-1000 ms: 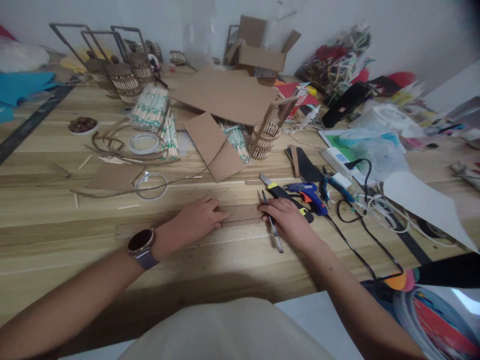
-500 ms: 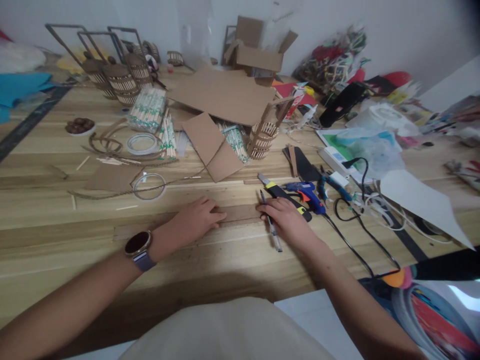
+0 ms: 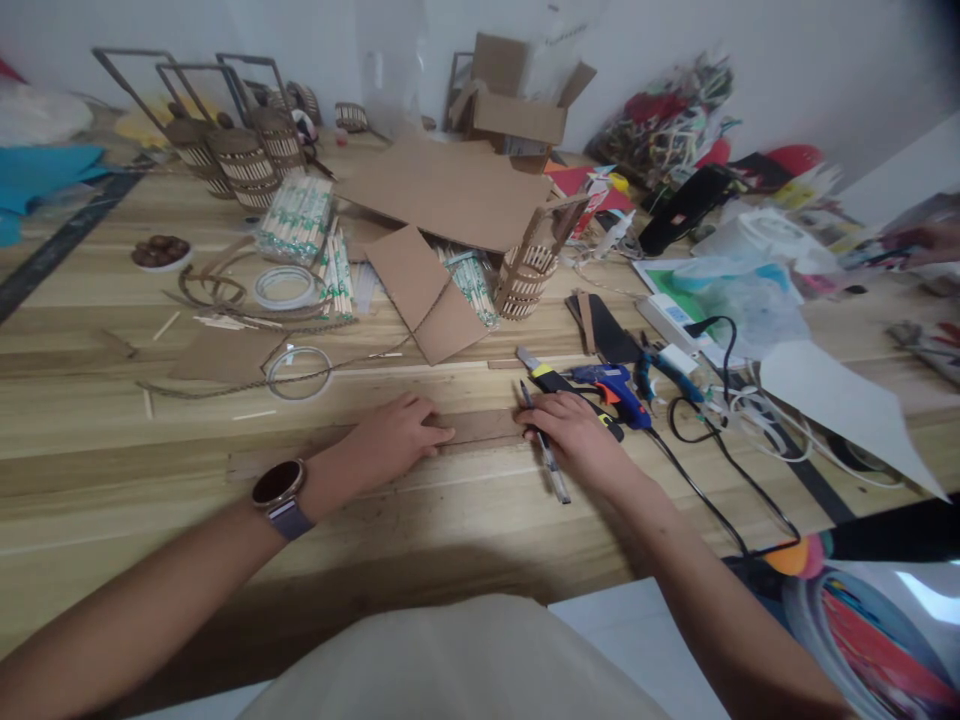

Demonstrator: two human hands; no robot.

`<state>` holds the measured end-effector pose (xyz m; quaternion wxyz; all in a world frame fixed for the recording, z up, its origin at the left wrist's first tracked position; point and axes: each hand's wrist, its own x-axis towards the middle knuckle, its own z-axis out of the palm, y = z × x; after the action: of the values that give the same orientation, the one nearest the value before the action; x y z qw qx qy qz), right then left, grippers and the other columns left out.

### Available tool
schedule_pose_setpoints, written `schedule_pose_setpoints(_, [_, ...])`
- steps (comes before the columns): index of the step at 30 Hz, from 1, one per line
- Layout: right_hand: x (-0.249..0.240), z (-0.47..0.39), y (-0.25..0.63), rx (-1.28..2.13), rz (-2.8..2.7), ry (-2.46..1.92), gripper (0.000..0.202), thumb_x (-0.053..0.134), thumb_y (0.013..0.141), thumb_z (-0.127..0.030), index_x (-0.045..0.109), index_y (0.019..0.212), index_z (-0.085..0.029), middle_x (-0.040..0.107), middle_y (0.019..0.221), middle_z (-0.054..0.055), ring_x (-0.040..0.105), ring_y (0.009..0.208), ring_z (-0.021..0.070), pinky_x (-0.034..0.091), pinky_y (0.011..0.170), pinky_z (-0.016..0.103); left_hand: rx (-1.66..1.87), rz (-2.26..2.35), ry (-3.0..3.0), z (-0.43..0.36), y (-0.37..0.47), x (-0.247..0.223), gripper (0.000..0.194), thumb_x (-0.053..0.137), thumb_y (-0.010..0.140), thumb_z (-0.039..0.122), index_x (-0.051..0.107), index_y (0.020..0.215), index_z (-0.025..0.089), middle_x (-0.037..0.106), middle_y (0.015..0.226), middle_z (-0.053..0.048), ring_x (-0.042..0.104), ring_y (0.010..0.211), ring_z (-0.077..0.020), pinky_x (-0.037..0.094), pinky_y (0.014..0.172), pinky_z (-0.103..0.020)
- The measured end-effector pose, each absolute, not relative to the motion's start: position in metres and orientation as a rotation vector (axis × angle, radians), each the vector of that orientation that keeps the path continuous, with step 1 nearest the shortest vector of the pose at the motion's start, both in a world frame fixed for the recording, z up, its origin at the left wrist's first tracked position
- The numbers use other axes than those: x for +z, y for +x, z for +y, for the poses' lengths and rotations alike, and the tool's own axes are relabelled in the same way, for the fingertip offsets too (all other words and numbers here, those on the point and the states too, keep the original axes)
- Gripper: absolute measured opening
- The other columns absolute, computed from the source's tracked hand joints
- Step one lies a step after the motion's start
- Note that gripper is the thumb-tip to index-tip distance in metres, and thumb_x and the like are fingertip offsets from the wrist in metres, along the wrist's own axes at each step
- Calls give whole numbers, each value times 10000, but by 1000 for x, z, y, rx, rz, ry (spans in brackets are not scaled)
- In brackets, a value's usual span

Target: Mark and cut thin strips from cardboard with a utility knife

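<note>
A thin brown cardboard strip lies flat along the near part of the table. Over its middle is my left hand, fingers bent down and thumb at the near side, holding it against the wood. My right hand is at the strip's right end, closed around a slim pen that slants across the strip. Its fingers partly hide the pen's middle. Close beyond my right hand are a yellow-and-black utility knife, partly covered by the hand, and a blue glue gun.
Behind lie cardboard sheets, tape rolls, stick bundles and a small slatted basket. Cables and a power strip are to the right. Another person's hand shows at the far right edge.
The pen's lower end has shifted slightly right with a small movement of my right hand. My left hand stays put. Another person's hand has come into view at the far right.
</note>
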<state>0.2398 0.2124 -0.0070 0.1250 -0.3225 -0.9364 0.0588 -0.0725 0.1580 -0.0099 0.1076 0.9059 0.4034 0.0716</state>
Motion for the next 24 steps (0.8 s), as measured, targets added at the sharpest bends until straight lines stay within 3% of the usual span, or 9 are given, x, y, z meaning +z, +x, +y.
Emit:
schedule_pose_setpoints(7, [-5,212,239,171,-2728,-942,213,507,982,-187,697,1060,-244,743,1098,90,619,1144,267,400,1020,454,202,1197,2611,158,-72,-8,250,601,965,183,730,1174,231,613,1120,-110,551,1021,-266,479,861,-374])
schedule_pose_setpoints(24, [-7,212,241,124,-2742,-923,220,529,968,-202,698,1095,-265,741,1130,87,614,1182,267,393,1056,480,181,1179,2643,157,-71,-6,252,559,989,187,721,1180,213,613,1121,-124,543,1001,-261,470,875,-382])
